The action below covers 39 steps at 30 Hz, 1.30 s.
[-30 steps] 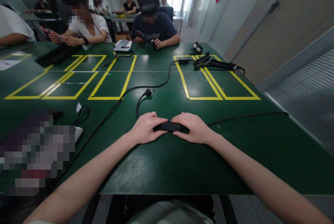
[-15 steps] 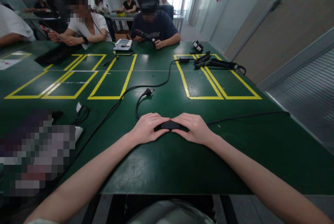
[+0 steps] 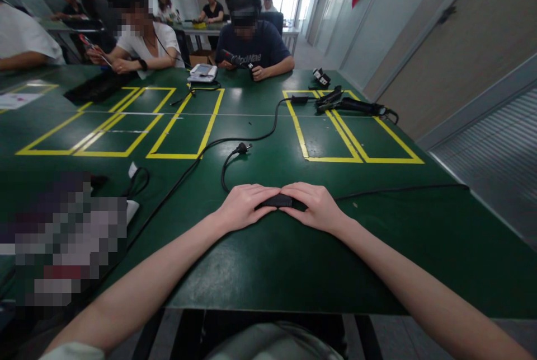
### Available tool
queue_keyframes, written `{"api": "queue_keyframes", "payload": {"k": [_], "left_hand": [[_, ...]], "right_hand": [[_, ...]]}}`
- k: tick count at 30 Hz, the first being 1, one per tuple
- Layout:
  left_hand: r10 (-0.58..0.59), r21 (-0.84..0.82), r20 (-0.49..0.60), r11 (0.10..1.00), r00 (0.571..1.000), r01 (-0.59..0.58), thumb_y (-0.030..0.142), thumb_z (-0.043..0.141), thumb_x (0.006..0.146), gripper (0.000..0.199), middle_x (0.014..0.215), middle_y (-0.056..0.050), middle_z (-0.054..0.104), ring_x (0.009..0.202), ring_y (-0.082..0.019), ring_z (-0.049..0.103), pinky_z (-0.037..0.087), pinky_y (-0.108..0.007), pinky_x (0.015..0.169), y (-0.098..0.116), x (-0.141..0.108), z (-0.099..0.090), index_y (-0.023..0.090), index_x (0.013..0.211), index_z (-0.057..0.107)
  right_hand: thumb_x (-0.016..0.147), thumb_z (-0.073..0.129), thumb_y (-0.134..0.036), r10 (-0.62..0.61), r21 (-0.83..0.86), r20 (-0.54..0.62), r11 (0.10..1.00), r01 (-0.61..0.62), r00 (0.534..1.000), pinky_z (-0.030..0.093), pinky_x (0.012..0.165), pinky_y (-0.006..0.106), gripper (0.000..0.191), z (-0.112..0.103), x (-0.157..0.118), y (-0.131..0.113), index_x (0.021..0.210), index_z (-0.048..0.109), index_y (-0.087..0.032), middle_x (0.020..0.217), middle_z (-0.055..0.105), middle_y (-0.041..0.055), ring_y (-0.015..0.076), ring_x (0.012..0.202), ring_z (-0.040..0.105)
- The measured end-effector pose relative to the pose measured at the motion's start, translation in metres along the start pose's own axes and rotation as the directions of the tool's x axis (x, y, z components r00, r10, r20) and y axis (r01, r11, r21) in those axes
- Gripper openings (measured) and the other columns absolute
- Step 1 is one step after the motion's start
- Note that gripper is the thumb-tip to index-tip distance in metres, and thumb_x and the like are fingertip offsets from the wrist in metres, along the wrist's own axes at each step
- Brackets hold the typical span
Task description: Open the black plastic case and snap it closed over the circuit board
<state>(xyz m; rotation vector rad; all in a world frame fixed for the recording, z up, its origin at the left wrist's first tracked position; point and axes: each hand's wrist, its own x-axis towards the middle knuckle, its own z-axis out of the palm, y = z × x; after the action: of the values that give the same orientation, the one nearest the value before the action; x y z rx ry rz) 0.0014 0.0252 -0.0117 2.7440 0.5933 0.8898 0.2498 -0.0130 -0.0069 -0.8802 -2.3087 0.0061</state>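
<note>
A black power adapter (image 3: 277,201), a slim block with rounded edges, lies low over the green table in front of me. My left hand (image 3: 247,206) pinches its left part between thumb and fingers. From the other side, my right hand (image 3: 315,203) closes on the right part, and the fingertips of both hands nearly meet. Behind my left hand curls a short black cord ending in a power plug (image 3: 241,148). A thin black cable (image 3: 403,189) runs from behind my right hand to the table's right edge. The adapter's ends are partly covered by my fingers.
Yellow tape frames (image 3: 331,159) mark the green table (image 3: 268,270). A long black cable (image 3: 180,178) crosses it towards a black handheld device (image 3: 356,105). Blurred-out items (image 3: 84,237) lie at left. Across the table a person (image 3: 255,46) in dark blue holds tools; others sit further back.
The whole view has shifted slightly to the left and up, so things appear a little further right and lower. Both hands keep hold of the adapter, with slightly altered finger positions.
</note>
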Motion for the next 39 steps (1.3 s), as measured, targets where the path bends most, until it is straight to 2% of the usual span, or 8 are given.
{"api": "queue_keyframes", "payload": {"k": [7, 13, 18, 20, 23, 27, 31, 39], "left_hand": [[0.086, 0.036, -0.089, 0.996, 0.992, -0.083, 0.03, 0.057, 0.107, 0.031, 0.129, -0.01, 0.075, 0.119, -0.022, 0.072, 0.06, -0.038, 0.099, 0.0018, 0.0015, -0.002, 0.02, 0.135, 0.065], [0.151, 0.143, -0.101, 0.98, 0.983, -0.136, 0.024, 0.051, 0.109, 0.027, 0.13, -0.008, 0.075, 0.129, -0.023, 0.066, 0.057, -0.038, 0.096, 0.0035, 0.0032, -0.0023, 0.022, 0.129, 0.068], [0.037, 0.151, -0.03, 0.988, 0.999, -0.032, 0.03, 0.054, 0.107, 0.037, 0.137, -0.013, 0.07, 0.118, -0.024, 0.071, 0.057, -0.038, 0.094, 0.0012, 0.002, -0.0032, 0.02, 0.142, 0.058], [-0.049, 0.136, 0.008, 0.99, 0.999, 0.048, 0.042, 0.061, 0.103, 0.049, 0.123, -0.013, 0.075, 0.107, -0.025, 0.073, 0.058, -0.039, 0.09, 0.0001, 0.0012, -0.005, 0.018, 0.145, 0.055], [-0.12, 0.113, 0.046, 0.987, 0.992, 0.114, 0.05, 0.063, 0.101, 0.044, 0.104, -0.01, 0.078, 0.095, -0.025, 0.073, 0.056, -0.038, 0.083, -0.0007, 0.0005, -0.0071, 0.017, 0.13, 0.064], [-0.133, 0.091, 0.046, 0.988, 0.99, 0.129, 0.046, 0.061, 0.103, 0.032, 0.101, -0.008, 0.076, 0.093, -0.024, 0.071, 0.052, -0.036, 0.082, 0.0, 0.0018, -0.0075, 0.018, 0.116, 0.067], [-0.123, 0.075, 0.057, 0.99, 0.991, 0.119, 0.046, 0.064, 0.101, 0.028, 0.094, -0.007, 0.075, 0.089, -0.023, 0.07, 0.052, -0.036, 0.083, 0.0015, 0.0034, -0.0077, 0.018, 0.107, 0.068], [-0.13, 0.063, 0.032, 0.99, 0.991, 0.127, 0.044, 0.063, 0.102, 0.03, 0.094, -0.007, 0.077, 0.085, -0.023, 0.072, 0.054, -0.036, 0.08, 0.0043, 0.0026, -0.0076, 0.016, 0.113, 0.069]], "right_hand": [[0.095, 0.07, -0.04, 0.206, 0.191, 0.1, 0.956, -0.222, 0.973, 0.062, 0.088, 0.043, 0.047, -0.0042, 0.0011, -0.0012, 0.136, 0.062, -0.02, 0.118, 0.076, 0.0134, 0.0267, 0.1, 0.074], [0.104, 0.055, -0.04, 0.359, 0.362, 0.235, 0.83, -0.424, 0.903, 0.061, 0.078, 0.036, 0.035, -0.0034, 0.0026, -0.0005, 0.13, 0.068, -0.022, 0.113, 0.076, 0.0096, 0.0225, 0.091, 0.072], [0.097, 0.067, -0.034, 0.274, 0.358, 0.148, 0.881, -0.309, 0.95, 0.06, 0.075, 0.035, 0.034, -0.0005, 0.0024, -0.0033, 0.129, 0.067, -0.021, 0.105, 0.071, 0.0088, 0.0215, 0.088, 0.068], [0.097, 0.067, -0.031, 0.218, 0.311, 0.103, 0.919, -0.24, 0.97, 0.06, 0.077, 0.036, 0.033, -0.0001, 0.0015, -0.0037, 0.129, 0.066, -0.022, 0.105, 0.069, 0.0088, 0.0219, 0.089, 0.068], [0.098, 0.066, -0.028, 0.16, 0.23, 0.072, 0.958, -0.173, 0.984, 0.059, 0.077, 0.036, 0.033, 0.0002, 0.0002, -0.0023, 0.13, 0.066, -0.023, 0.103, 0.067, 0.0086, 0.0224, 0.09, 0.067], [0.098, 0.067, -0.034, 0.119, 0.13, 0.074, 0.983, -0.128, 0.99, 0.06, 0.077, 0.038, 0.034, -0.001, 0.0005, 0.0009, 0.13, 0.065, -0.022, 0.104, 0.067, 0.0095, 0.024, 0.091, 0.067], [0.101, 0.063, -0.037, 0.089, 0.06, 0.141, 0.993, -0.098, 0.986, 0.059, 0.074, 0.037, 0.024, -0.0044, 0.0021, 0.0013, 0.115, 0.07, -0.019, 0.098, 0.068, 0.0099, 0.024, 0.087, 0.068], [0.101, 0.062, -0.041, 0.086, 0.027, 0.145, 0.995, -0.091, 0.986, 0.06, 0.079, 0.04, 0.028, -0.0041, 0.0053, 0.0003, 0.118, 0.069, -0.02, 0.105, 0.072, 0.0118, 0.026, 0.093, 0.069]]}}
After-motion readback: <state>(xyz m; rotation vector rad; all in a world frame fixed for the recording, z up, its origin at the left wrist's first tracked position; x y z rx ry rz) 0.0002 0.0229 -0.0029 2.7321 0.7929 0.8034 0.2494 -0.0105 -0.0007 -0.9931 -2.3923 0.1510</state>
